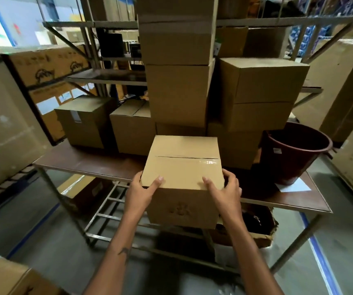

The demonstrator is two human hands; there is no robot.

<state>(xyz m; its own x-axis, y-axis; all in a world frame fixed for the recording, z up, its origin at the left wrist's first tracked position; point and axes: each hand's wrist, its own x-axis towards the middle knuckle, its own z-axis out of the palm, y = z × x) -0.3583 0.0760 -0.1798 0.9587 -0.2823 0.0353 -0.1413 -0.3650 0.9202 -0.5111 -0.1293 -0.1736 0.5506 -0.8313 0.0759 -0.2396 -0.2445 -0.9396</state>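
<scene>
my left hand (139, 193) and right hand (227, 193) curl their fingers round the box (182, 169) at its near corners; it overhangs the table (75, 160), not yet stacked, i judge.

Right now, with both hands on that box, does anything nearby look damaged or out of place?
Yes. Under the table, at the right, an open carton has a torn, ragged rim. The box that the left hand and right hand grip reaches out past the table's front edge. Nothing looks spilled.
</scene>
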